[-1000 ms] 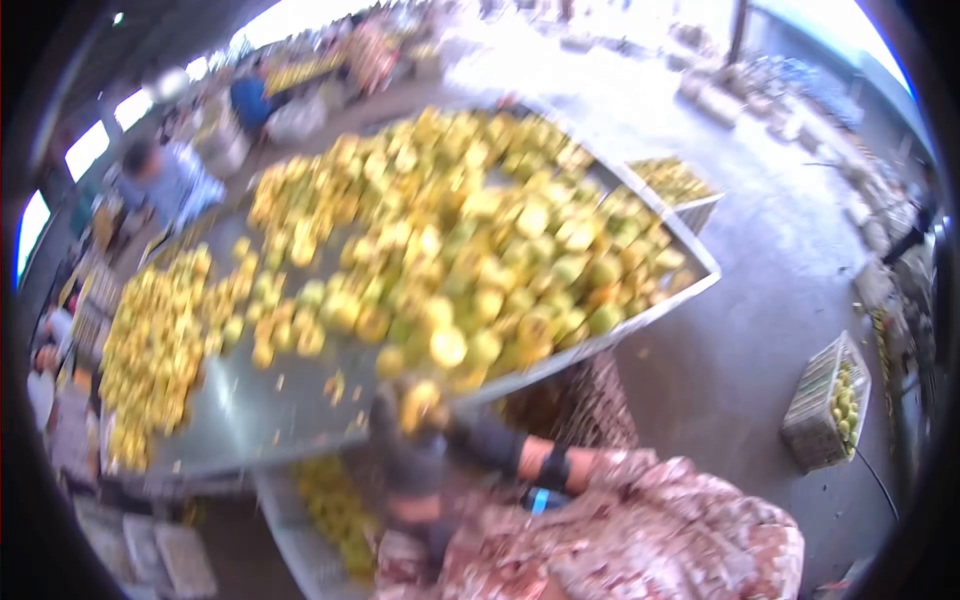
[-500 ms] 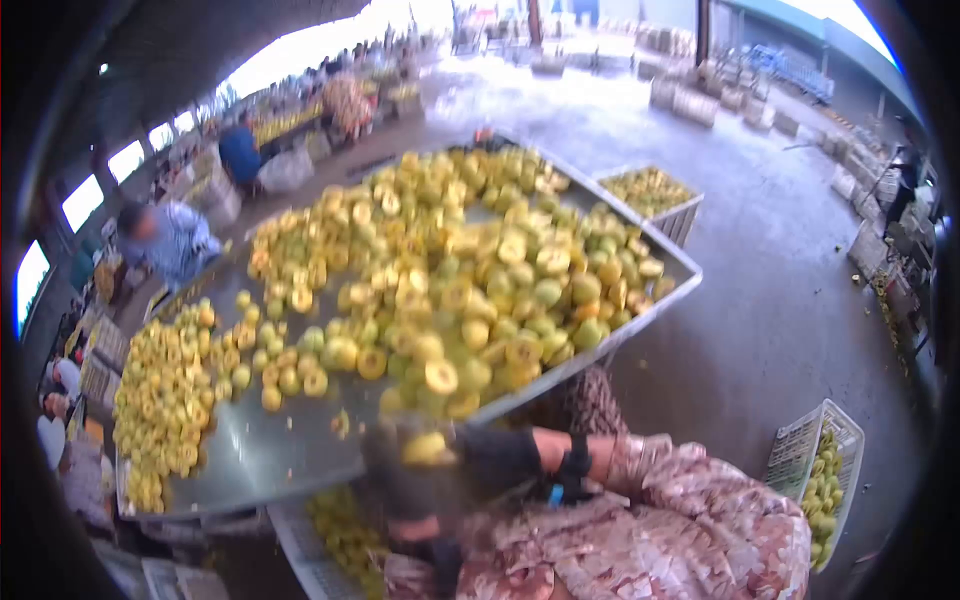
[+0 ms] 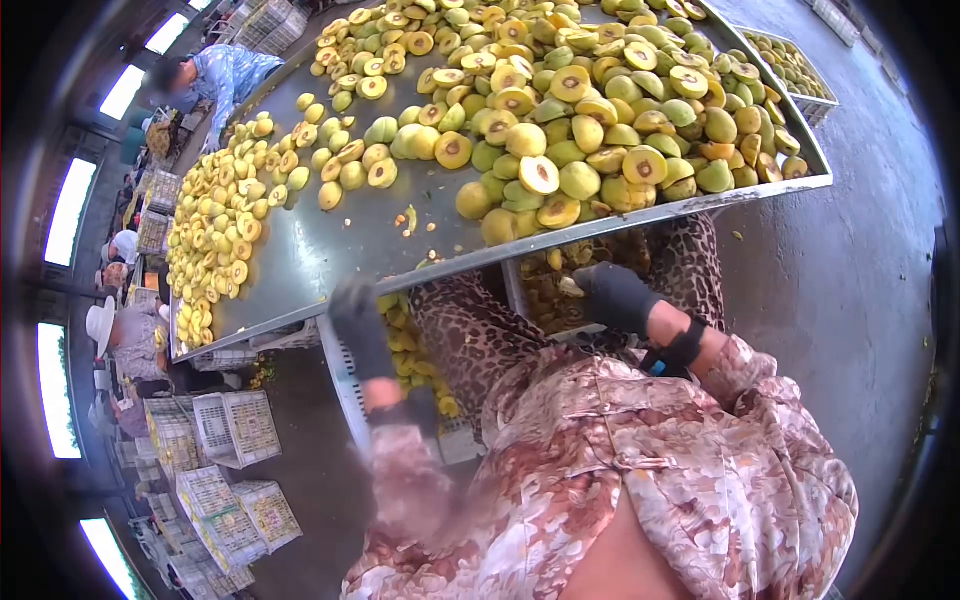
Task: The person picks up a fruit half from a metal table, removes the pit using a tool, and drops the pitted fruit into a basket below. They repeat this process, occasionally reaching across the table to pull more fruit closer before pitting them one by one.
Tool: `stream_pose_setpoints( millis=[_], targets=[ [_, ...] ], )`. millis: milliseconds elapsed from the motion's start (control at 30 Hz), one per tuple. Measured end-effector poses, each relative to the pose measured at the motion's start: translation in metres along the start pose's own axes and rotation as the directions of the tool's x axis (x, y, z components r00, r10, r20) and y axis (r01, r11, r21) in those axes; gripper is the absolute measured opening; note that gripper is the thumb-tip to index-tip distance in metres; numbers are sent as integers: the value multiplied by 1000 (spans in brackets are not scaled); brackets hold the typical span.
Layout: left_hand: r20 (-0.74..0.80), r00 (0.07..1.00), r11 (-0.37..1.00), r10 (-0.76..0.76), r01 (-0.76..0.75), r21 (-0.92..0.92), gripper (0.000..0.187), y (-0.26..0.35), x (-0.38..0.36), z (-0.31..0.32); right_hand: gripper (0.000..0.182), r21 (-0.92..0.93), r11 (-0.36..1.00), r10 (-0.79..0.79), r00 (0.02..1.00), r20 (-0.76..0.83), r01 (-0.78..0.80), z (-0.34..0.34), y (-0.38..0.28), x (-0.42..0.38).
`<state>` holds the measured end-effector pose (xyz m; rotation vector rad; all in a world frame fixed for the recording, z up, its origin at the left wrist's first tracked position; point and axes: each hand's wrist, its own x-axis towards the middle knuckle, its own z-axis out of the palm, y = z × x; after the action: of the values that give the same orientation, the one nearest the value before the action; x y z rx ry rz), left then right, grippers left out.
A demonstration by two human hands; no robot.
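A metal table [image 3: 305, 255] holds a big heap of yellow-green, peach-like fruits [image 3: 580, 180], many of them halves with brown hollows. My left hand [image 3: 358, 322], in a dark glove, is at the near edge of the table, above a white crate [image 3: 343, 378] with yellow fruit pieces; motion smears its fingers. My right hand [image 3: 615, 297], also gloved, is below the table edge over a container of brownish-yellow pieces [image 3: 548, 305]. Its fingers are closed, with a small pale thing [image 3: 571, 287] at their tips that I cannot make out.
Across the table, a person in blue [image 3: 225, 80] reaches to the fruit. Another person in a white hat [image 3: 130, 335] sits to the left. White crates [image 3: 235, 425] stand on the floor at left. A full fruit crate [image 3: 790, 65] stands past the table's right side.
My view has tilted down and closer to the table. My hands were close together with a yellow fruit at them; now they are apart, the left at the table edge, the right lower.
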<state>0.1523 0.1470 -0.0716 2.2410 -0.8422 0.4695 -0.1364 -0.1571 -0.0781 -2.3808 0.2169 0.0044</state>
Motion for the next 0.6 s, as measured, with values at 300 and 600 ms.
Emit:
stream_pose_setpoints(
  millis=[300,600],
  targets=[
    [517,773,857,367,-64,-512,49,90,96,146,21,550,835,159,967,-201,-23,-26,-37,-14],
    [420,900,306,112,371,-877,53,195,20,46,23,495,838,-27,922,-387,232,-20,-54,20]
  ],
)
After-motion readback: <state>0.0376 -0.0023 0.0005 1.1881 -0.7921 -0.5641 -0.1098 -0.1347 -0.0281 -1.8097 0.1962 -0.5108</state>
